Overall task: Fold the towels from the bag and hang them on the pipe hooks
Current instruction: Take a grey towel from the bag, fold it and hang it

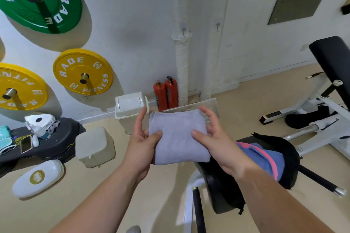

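A weight bench (329,73) stands at right. Below it, a black bag (274,159) lies open on a padded seat, with a blue-and-pink towel (265,159) inside. The wrapped pipe (182,58) rises along the wall, with a hook (183,29) on it and a second hook (218,25) nearby. A folded grey towel (178,138) is held above the floor, in front of a white bin (130,108). The left hand (141,143) and right hand (217,138) each grasp one side of it, thumbs on top.

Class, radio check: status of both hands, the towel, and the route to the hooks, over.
Left hand and right hand grip folded grey towel. Pipe hook bare, not reached. Nothing blocking between.
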{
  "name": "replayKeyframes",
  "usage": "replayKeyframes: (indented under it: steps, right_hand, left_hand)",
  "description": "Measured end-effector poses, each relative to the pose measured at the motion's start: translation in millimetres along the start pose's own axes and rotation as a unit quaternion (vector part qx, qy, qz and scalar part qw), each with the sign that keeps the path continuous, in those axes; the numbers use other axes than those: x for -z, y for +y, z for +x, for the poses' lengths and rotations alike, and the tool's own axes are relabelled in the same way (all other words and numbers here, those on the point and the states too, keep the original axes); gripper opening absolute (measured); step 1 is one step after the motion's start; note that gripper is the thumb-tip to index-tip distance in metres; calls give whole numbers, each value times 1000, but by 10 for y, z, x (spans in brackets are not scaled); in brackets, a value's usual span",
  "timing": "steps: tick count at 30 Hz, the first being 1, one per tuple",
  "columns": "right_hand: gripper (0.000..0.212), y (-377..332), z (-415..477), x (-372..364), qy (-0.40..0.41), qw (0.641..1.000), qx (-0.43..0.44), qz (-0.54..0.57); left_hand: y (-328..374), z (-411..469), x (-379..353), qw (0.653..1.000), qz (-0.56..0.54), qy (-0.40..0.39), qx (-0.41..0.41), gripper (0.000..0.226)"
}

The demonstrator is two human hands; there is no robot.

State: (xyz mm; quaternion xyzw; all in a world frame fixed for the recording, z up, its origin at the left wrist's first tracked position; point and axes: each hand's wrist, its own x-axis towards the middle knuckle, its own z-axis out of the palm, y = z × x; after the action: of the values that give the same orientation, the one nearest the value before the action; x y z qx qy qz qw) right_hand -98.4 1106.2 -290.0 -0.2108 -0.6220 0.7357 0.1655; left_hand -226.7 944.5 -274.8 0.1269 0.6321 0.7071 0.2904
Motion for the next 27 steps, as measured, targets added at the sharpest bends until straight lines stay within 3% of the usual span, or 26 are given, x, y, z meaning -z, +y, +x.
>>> replayKeyframes:
  steps: [4, 7, 11, 14, 17, 21, 27]
  right_hand:
    - [45, 60, 277, -549, -7, 994, 17, -103]
    - [50, 17, 554, -1045, 18, 993, 5, -117]
    - [62, -106, 909, -1630, 20, 978, 12, -206]
    - [72, -205, 1158, -1980, 23, 958, 22, -285]
    - [72, -273, 1393, -2235, 44, 937, 41, -345]
    - [59, -412, 1703, -2373, 51, 901, 57, -427]
    - [32, -493, 2411, -2215, 53, 868, 123, -479]
  left_hand:
    - [120, 315, 607, 997, 67, -8, -42, 62]
    - [239, 538, 1175, 990, 121, -54, -48, 49]
    - [472, 852, 1879, 962, 239, -123, -51, 70]
    - [634, 1076, 2185, 935, 324, -107, -99, 77]
    - [793, 1308, 2350, 928, 334, -72, -148, 69]
    - [911, 1672, 2500, 913, 363, -56, -178, 54]
    - [1053, 2441, 2452, 898, 381, -98, -196, 30]
